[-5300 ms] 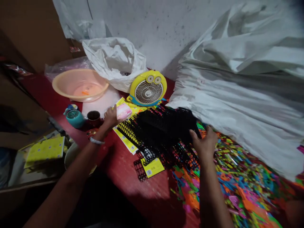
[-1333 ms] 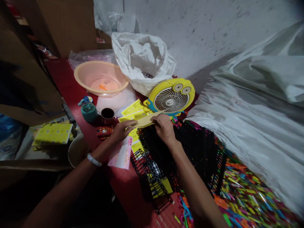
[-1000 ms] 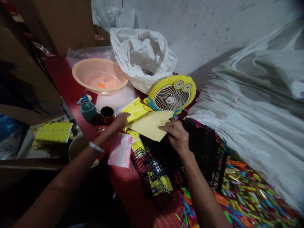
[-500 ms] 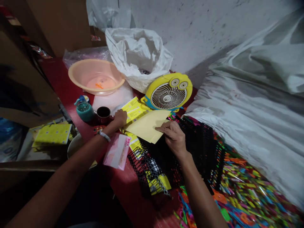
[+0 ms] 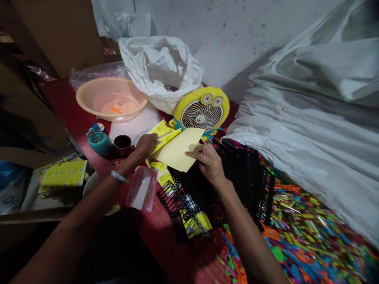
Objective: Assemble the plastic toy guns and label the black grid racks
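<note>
My left hand (image 5: 147,145) is closed on the edge of a yellow printed card (image 5: 167,139), which tilts up off the others below it. A pale yellow card (image 5: 177,152), its plain side up, is pinched at its right edge between the thumb and fingers of my right hand (image 5: 209,162). The two cards meet near their left ends; whether they are joined I cannot tell. Beneath both hands lie black slotted plastic pieces (image 5: 237,173) in a heap, partly over more yellow printed cards (image 5: 204,223).
A yellow fan (image 5: 199,114) stands just behind the cards. On the left are a dark mug (image 5: 122,142), a teal jar (image 5: 99,144), a pink packet (image 5: 142,188) and an orange basin (image 5: 109,88). Colourful plastic pieces (image 5: 308,225) cover the right, beside white sacks (image 5: 296,134).
My left hand has lifted a yellow printed card's edge, so it now slants up beside the pale card. The whole view has shifted slightly.
</note>
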The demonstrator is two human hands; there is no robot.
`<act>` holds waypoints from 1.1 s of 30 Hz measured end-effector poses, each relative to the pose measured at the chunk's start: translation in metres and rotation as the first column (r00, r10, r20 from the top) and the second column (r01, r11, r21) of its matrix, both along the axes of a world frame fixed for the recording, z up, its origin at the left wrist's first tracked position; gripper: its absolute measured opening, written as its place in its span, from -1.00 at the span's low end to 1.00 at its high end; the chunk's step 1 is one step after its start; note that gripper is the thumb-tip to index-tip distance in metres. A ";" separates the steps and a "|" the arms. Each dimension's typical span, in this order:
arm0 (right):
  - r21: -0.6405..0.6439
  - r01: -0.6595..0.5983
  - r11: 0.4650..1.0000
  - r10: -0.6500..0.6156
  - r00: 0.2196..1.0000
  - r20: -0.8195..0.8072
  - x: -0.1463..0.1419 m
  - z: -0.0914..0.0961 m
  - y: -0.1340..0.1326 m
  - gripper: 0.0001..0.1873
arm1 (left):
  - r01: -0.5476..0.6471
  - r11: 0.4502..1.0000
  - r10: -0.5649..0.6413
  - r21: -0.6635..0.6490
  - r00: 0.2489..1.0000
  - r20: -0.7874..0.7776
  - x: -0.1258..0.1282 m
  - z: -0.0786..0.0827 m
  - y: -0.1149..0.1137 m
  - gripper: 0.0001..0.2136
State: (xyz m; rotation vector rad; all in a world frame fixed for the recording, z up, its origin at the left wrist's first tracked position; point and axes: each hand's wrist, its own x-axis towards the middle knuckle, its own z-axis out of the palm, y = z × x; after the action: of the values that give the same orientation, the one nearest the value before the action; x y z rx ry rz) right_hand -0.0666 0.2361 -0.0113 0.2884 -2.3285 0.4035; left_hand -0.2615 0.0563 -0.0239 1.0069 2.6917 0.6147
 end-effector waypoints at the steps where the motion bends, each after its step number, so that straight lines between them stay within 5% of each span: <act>1: 0.009 0.007 1.000 -0.007 1.000 -0.005 -0.005 0.004 0.001 -0.61 | 0.022 0.999 -0.022 0.030 0.999 -0.028 0.005 0.009 -0.002 -0.77; 7: 0.106 0.081 0.991 -0.075 0.996 -0.056 -0.039 0.062 0.004 -0.69 | 0.102 0.992 -0.075 0.077 0.950 -0.303 0.022 0.060 -0.003 -0.70; 12: 0.162 0.127 0.979 -0.111 0.988 -0.104 -0.047 0.116 0.010 -0.79 | 0.046 0.994 -0.018 0.101 0.963 -0.267 0.012 0.092 -0.007 -0.71; 15: 0.206 0.126 0.970 -0.116 0.991 -0.062 -0.043 0.133 0.011 -0.78 | 0.055 0.963 0.013 0.263 0.968 -0.251 0.006 0.110 -0.018 -0.74; 19: 0.299 0.087 0.950 -0.094 0.995 0.011 -0.039 0.145 -0.004 -0.76 | 0.166 0.860 -0.052 0.482 0.969 -0.242 0.008 0.138 -0.032 -0.79; 23: 0.343 0.075 0.937 -0.081 0.997 0.002 -0.047 0.158 -0.025 -0.80 | 0.410 0.758 -0.266 0.507 0.904 -0.334 0.020 0.171 -0.038 -0.82; 26: 0.355 0.110 0.928 -0.120 0.993 0.005 -0.046 0.175 -0.035 -0.82 | 0.486 0.641 -0.318 0.594 0.873 -0.370 0.029 0.188 -0.051 -0.76; 30: 0.254 0.177 0.951 -0.166 0.984 -0.062 -0.017 0.210 -0.049 -0.88 | 0.375 0.375 -0.390 0.847 0.893 -0.223 0.037 0.182 -0.089 -0.47; 31: 0.224 0.178 0.958 -0.166 0.983 -0.072 -0.006 0.218 -0.054 -0.90 | 0.319 0.341 -0.453 0.884 0.880 -0.143 0.040 0.175 -0.100 -0.38; 33: 0.190 0.183 0.965 -0.173 0.983 -0.067 0.014 0.232 -0.067 -0.92 | 0.213 0.384 -0.547 0.898 0.836 0.035 0.050 0.155 -0.118 -0.28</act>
State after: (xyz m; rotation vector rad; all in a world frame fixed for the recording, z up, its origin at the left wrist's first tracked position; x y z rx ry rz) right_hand -0.0530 0.1691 0.2212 0.1783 -2.3241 0.0781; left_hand -0.2113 -0.0615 0.1307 1.4893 1.5921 1.9434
